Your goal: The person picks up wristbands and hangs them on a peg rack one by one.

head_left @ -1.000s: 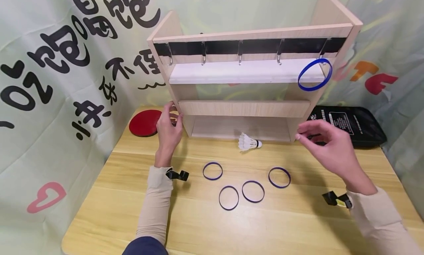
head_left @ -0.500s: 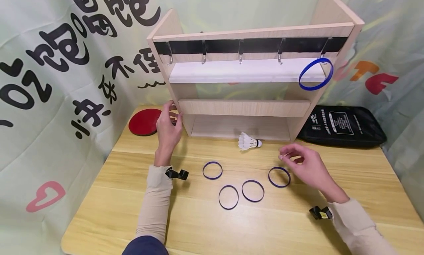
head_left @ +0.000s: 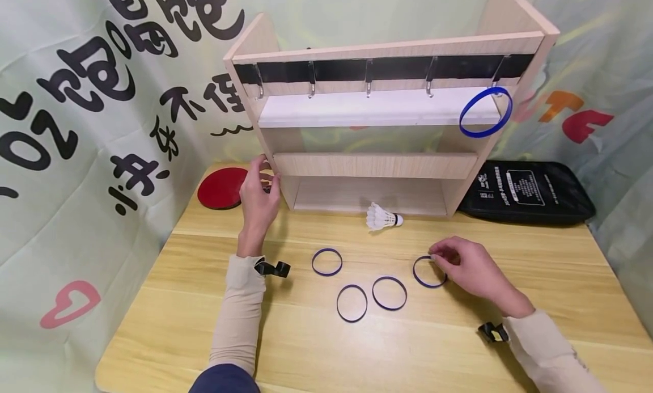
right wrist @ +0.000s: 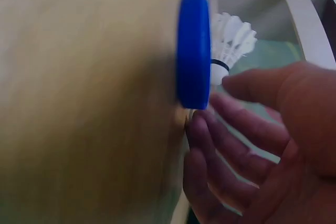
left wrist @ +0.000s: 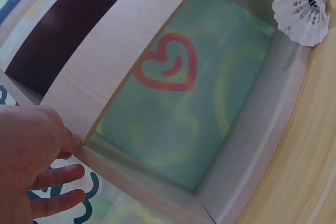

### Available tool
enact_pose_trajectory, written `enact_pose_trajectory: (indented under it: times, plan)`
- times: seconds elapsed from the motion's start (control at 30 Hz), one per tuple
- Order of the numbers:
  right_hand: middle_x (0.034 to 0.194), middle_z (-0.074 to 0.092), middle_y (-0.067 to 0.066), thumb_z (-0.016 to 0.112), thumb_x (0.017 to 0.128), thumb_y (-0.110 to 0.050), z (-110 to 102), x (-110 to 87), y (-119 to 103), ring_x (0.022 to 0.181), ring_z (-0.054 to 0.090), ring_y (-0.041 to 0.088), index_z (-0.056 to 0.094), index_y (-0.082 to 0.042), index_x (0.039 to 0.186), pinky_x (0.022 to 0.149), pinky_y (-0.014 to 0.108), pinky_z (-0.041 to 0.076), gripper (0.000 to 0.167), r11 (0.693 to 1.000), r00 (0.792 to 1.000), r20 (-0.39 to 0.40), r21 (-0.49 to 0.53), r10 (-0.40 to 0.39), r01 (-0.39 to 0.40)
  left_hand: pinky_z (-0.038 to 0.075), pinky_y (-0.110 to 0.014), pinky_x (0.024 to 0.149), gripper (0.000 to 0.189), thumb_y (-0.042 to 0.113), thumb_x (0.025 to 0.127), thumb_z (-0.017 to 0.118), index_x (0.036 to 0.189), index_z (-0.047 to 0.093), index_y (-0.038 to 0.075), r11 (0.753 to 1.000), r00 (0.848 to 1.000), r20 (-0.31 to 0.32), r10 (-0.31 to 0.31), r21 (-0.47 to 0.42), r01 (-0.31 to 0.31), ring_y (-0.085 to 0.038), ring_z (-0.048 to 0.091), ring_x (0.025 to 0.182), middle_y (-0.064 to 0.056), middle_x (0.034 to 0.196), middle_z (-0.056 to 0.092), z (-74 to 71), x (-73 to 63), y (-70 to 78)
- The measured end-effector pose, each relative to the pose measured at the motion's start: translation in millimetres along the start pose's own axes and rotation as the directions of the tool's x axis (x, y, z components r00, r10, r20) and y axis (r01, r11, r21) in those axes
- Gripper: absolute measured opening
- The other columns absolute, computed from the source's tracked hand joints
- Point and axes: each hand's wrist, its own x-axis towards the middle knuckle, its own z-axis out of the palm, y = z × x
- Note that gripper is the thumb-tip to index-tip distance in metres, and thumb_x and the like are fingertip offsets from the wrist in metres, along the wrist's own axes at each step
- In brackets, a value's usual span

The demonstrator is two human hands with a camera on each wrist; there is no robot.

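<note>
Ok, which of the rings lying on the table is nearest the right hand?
The rightmost blue ring on the table: the right hand is at its rim, while the other three rings there lie further left, clear of the hand.

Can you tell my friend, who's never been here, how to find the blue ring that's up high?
Look for the wooden shelf at the back of the table. Near its top is a black strip with hooks; the blue ring hangs from the hook farthest right. It's the only one hanging up; the other four rings lie on the table.
</note>
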Motion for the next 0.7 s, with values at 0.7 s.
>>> enact_pose_trajectory:
  times: [0.7]
  plan:
    - [0.084,0.074,-0.002,0.076,0.1,-0.012,2.1,-8.4,-2.5,0.074,0.06,0.009,0.078,-0.011,0.096,0.067,0.025,0.049,0.004,0.995,0.997,-0.005,-0.068,0.078,-0.078,0.068,-0.053,0.086,0.044,0.008,0.106,0.07,0.147,0.058,0.002,1.0,1.0,0.013,-0.018,-0.003,0.018,-0.04,0.076,0.099,-0.022,0.127,0.074,1.0,-0.1,-1.1]
